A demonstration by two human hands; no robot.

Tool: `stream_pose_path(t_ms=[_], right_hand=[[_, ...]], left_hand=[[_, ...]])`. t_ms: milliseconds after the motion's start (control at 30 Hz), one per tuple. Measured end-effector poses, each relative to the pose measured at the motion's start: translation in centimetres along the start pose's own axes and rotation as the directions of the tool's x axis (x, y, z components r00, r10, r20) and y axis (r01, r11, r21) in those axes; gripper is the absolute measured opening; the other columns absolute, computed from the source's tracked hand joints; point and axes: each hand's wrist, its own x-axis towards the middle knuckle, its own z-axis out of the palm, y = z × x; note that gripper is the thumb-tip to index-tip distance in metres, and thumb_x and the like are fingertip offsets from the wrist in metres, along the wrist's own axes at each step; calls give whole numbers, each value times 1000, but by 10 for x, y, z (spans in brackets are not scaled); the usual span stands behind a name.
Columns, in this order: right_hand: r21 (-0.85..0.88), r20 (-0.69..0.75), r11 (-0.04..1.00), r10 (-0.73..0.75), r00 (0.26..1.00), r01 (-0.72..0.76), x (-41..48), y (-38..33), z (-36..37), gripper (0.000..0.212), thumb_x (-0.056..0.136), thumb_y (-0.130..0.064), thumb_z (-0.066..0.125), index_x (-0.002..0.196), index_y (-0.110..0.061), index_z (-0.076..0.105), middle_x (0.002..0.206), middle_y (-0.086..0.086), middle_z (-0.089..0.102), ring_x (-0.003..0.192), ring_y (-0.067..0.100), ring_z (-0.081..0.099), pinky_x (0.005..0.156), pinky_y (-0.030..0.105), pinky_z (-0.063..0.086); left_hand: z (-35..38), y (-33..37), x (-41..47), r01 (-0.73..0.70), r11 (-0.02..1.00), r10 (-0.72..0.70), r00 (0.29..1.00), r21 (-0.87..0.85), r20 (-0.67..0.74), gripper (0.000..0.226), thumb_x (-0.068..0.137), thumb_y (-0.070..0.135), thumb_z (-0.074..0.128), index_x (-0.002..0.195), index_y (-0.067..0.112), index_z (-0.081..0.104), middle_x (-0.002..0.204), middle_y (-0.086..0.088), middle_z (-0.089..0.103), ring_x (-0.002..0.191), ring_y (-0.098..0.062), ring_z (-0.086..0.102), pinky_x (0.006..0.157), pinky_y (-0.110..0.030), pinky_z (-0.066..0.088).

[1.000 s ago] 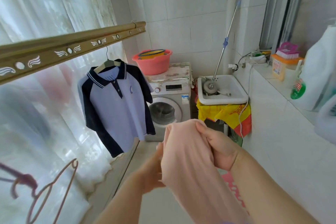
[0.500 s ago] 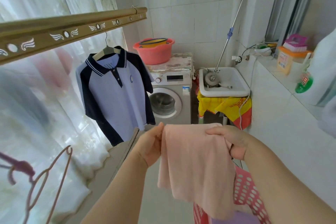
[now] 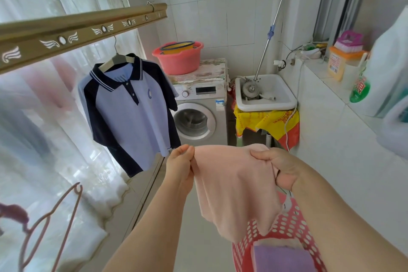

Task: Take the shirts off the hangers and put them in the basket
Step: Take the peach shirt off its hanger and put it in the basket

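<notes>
You are standing in a home laundry balcony. A washing machine (image 3: 198, 115) is sitting by the tiled wall (image 3: 220, 6) beside a sink (image 3: 265, 93), and a polo shirt (image 3: 130, 108) is hanging from a drying rail (image 3: 81, 28).

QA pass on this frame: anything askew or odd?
Nothing stands out. Both hands, left and right, hold the pink cloth above the basket; the polo hangs straight on its hanger.
</notes>
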Motion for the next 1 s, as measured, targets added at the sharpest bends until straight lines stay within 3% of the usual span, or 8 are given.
stream_pose_path(t_ms=[167,233,300,433,600,733,867,1000], right_hand=[[-87,-52,996,-12,999,7,1,6,5,32,90,-1,55,121,2,61,84,13,74,73,22,70,74,34,55],[-64,-94,997,-39,995,33,2,6,2,56,88,-1,59,141,-6,41,109,15,68,87,24,66,76,36,54],[-34,-50,996,-80,996,78,-1,2,-1,60,90,0,57,145,-16,37,123,13,62,91,22,66,74,35,55],[85,40,993,-82,996,78,-3,5,-3,36,95,3,47,122,-13,62,96,10,73,74,18,72,67,30,59],[61,87,998,-38,995,33,-2,8,8,32,96,3,42,110,-11,67,99,13,72,90,22,67,84,35,53],[-16,82,999,-38,996,39,-3,3,9,38,90,5,37,109,-8,67,110,17,69,96,25,66,80,34,52],[-127,75,989,-70,995,79,-4,3,12,44,87,6,38,113,-14,68,118,15,66,104,27,64,80,34,53],[-222,119,961,-143,983,167,-11,3,19,55,81,15,36,108,-19,69,122,8,60,112,23,59,92,32,50]], left_hand=[[3,3,-1,-12,974,28,997,226,-68,21,93,22,62,103,4,63,93,-10,61,89,-24,56,89,-41,49],[0,4,-5,58,985,-64,997,163,31,21,93,23,62,97,3,66,91,-13,64,87,-24,59,89,-41,50],[-6,6,-5,67,997,-68,997,29,44,12,94,15,60,96,4,65,96,-14,64,87,-23,59,87,-40,51],[-14,13,3,-21,986,-17,974,-165,-226,7,93,5,59,89,10,62,94,-8,62,81,-18,59,84,-36,48],[-14,22,-7,19,994,-22,999,107,24,14,94,18,61,98,10,71,101,-10,65,93,-23,58,97,-44,50],[-17,30,-12,-22,950,-35,984,311,177,18,91,23,65,103,10,70,105,-10,69,98,-25,63,94,-42,52],[-20,18,-11,17,927,-85,983,375,166,24,95,14,58,116,6,65,114,-12,65,106,-25,60,94,-40,51],[-16,9,-19,158,788,-255,964,595,81,42,95,46,52,111,9,62,107,-8,64,100,-26,63,90,-44,53]])
